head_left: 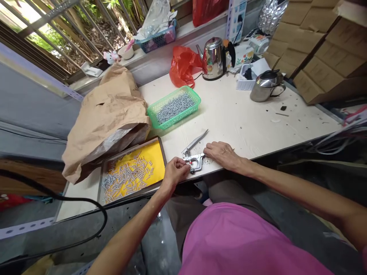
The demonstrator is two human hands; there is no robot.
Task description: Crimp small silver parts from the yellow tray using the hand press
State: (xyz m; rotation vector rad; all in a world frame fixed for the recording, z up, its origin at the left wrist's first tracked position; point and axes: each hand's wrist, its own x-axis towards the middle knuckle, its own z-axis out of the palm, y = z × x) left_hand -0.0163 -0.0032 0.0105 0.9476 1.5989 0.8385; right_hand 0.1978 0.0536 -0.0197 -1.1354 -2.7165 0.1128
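A pair of grey metal hand-press pliers (pixel 197 162) with a C-shaped jaw lies at the table's front edge. Its long lever handle (pixel 197 140) is swung away from the body, with a small spring at the pivot. My right hand (pixel 222 154) is closed over the right end of the pliers, hiding that part. At the jaw's left side, my left hand (pixel 175 172) pinches with thumb and fingers; whatever it holds is too small and covered to name. A small red spot shows by those fingertips. Left of this hand, a yellow-lined tray (pixel 158 157) holds many small metal pins or springs.
Behind the pliers stands a green basket (pixel 173 124) of small metal parts. A brown paper bag (pixel 109 110) leans over the tray's back. Farther off are a red plastic bag (pixel 183 68), a kettle (pixel 213 61), a metal pot (pixel 263 88) and cardboard (pixel 318 57).
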